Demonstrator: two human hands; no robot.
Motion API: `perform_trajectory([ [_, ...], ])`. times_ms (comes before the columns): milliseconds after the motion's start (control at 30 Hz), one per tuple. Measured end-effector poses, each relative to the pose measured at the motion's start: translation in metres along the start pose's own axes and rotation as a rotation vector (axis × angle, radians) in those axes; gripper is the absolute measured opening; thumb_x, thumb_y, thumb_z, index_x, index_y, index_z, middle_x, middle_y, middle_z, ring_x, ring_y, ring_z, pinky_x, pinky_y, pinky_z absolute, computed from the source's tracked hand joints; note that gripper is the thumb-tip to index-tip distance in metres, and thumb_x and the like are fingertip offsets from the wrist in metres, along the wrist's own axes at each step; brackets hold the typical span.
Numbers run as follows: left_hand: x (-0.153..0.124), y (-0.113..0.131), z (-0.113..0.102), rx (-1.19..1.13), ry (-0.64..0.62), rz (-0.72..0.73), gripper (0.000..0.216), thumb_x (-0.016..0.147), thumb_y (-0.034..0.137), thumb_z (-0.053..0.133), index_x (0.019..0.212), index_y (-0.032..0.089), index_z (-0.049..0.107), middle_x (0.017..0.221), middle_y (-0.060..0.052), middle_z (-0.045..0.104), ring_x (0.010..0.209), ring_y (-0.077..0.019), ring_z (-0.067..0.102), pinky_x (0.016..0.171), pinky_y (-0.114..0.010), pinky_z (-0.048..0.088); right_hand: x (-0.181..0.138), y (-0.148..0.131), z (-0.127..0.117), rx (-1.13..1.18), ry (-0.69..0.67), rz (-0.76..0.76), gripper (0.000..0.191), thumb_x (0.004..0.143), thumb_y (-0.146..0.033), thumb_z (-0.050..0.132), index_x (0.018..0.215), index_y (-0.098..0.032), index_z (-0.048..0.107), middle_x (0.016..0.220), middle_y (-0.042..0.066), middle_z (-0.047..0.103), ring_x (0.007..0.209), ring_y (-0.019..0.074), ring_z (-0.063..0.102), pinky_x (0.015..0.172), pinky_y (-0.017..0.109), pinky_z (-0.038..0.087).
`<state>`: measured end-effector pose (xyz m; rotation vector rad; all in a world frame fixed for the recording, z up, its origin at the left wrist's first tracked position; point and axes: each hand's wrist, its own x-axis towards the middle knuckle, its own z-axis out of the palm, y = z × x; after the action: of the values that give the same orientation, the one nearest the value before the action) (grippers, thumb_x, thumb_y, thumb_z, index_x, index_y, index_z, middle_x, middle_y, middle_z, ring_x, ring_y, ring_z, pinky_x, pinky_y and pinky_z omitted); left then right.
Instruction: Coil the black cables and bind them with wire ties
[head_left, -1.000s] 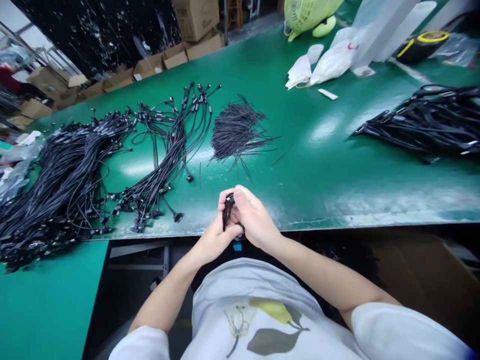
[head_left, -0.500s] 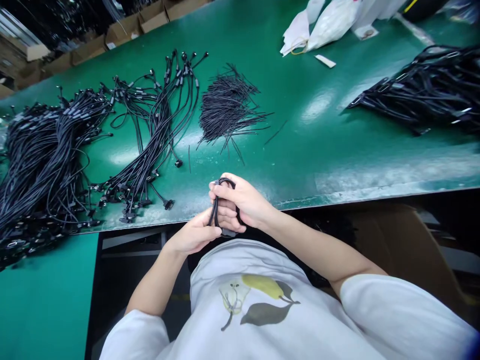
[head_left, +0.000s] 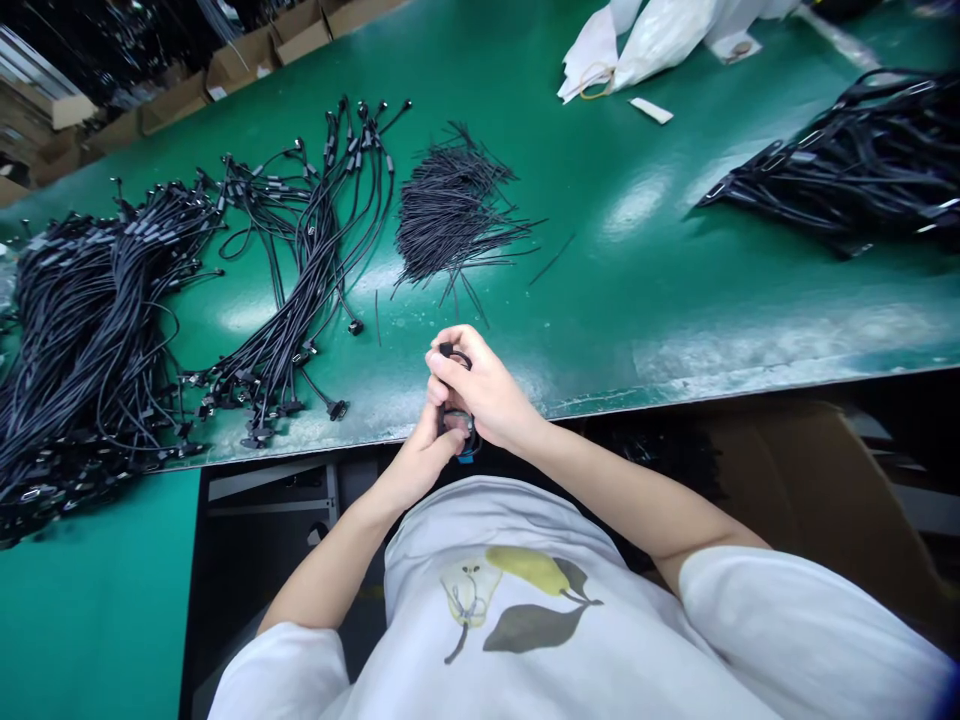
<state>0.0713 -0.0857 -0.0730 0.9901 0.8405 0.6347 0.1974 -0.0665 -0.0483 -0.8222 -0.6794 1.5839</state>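
Note:
Both hands meet at the near edge of the green table (head_left: 675, 290), closed round one coiled black cable (head_left: 453, 352). My right hand (head_left: 487, 395) wraps over the coil from above, its fingers curled on the loop. My left hand (head_left: 420, 460) pinches the lower part of the coil from below, and much of the cable is hidden between the palms. A loose pile of thin black ties (head_left: 450, 210) lies just beyond the hands.
A big heap of black cables (head_left: 82, 330) covers the table's left, with a smaller fanned bunch (head_left: 315, 250) beside it. Another cable stack (head_left: 855, 160) lies at the right. White plastic bags (head_left: 645, 40) sit at the back. Cardboard boxes (head_left: 247, 55) line the far edge.
The hands have drawn closer together on the cable, the open loop seen half a second ago now squeezed into a tighter coil. The view has tilted down slightly.

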Motion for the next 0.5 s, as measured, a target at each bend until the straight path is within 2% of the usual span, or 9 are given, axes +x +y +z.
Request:
perform_trajectory([
  [33,0.000,0.001,0.001,0.008,-0.031,-0.005,0.048,0.077,0.025,0.069,0.123,0.025,0.054,0.099,-0.001,0.058,0.088,-0.0140,0.053,0.078,-0.027,0.043,0.000,0.000,0.001,-0.005,-0.006,-0.039,0.028,0.084,-0.036,0.063,0.100,-0.024,0.043,0.069,-0.008,0.049,0.047,0.0036,0.045,0.040,0.014,0.034],
  [100,-0.001,0.004,0.003,-0.009,-0.109,-0.043,0.043,0.078,0.024,0.069,0.119,0.023,0.057,0.102,-0.003,0.060,0.098,-0.0176,0.054,0.087,-0.031,0.043,0.000,-0.003,0.003,-0.025,-0.010,-0.114,0.025,0.085,-0.034,0.062,0.101,-0.023,0.046,0.070,-0.008,0.046,0.049,0.0026,0.045,0.045,0.015,0.038],
  [167,-0.002,0.008,0.007,-0.050,-0.184,-0.102,0.032,0.080,0.031,0.069,0.108,0.018,0.060,0.095,-0.005,0.061,0.092,-0.0187,0.057,0.082,-0.033,0.046,0.001,-0.007,0.004,-0.078,-0.017,-0.132,0.020,0.088,-0.033,0.058,0.100,-0.022,0.047,0.066,-0.009,0.045,0.047,0.0029,0.043,0.045,0.016,0.039],
  [267,-0.003,0.013,0.012,-0.098,-0.243,-0.131,0.033,0.080,0.044,0.068,0.090,0.014,0.058,0.079,-0.003,0.056,0.073,-0.0144,0.055,0.067,-0.029,0.047,0.002,-0.014,0.001,-0.118,-0.098,-0.006,0.018,0.089,-0.032,0.057,0.101,-0.023,0.047,0.062,-0.009,0.044,0.046,0.0047,0.045,0.043,0.016,0.038],
  [333,-0.004,0.015,0.015,-0.161,-0.251,-0.158,0.042,0.078,0.054,0.066,0.086,0.014,0.056,0.068,0.001,0.048,0.062,-0.0114,0.049,0.059,-0.026,0.044,0.004,-0.018,-0.001,-0.042,-0.138,0.085,0.019,0.087,-0.031,0.059,0.098,-0.022,0.047,0.063,-0.010,0.042,0.043,0.0029,0.039,0.039,0.015,0.034],
  [400,-0.004,0.016,0.019,-0.267,-0.224,-0.229,0.051,0.078,0.064,0.059,0.087,0.015,0.055,0.063,0.003,0.042,0.056,-0.0102,0.043,0.054,-0.025,0.041,0.007,-0.022,-0.003,0.043,-0.144,0.121,0.019,0.085,-0.031,0.061,0.094,-0.021,0.047,0.063,-0.011,0.039,0.039,0.0001,0.028,0.035,0.012,0.025],
  [500,-0.004,0.019,0.025,-0.397,-0.143,-0.285,0.044,0.084,0.058,0.054,0.085,0.014,0.056,0.063,0.003,0.041,0.056,-0.0100,0.042,0.053,-0.024,0.038,0.013,-0.025,-0.006,0.122,-0.132,0.118,0.022,0.083,-0.032,0.063,0.089,-0.020,0.046,0.063,-0.011,0.037,0.038,-0.0013,0.018,0.033,0.011,0.014],
])
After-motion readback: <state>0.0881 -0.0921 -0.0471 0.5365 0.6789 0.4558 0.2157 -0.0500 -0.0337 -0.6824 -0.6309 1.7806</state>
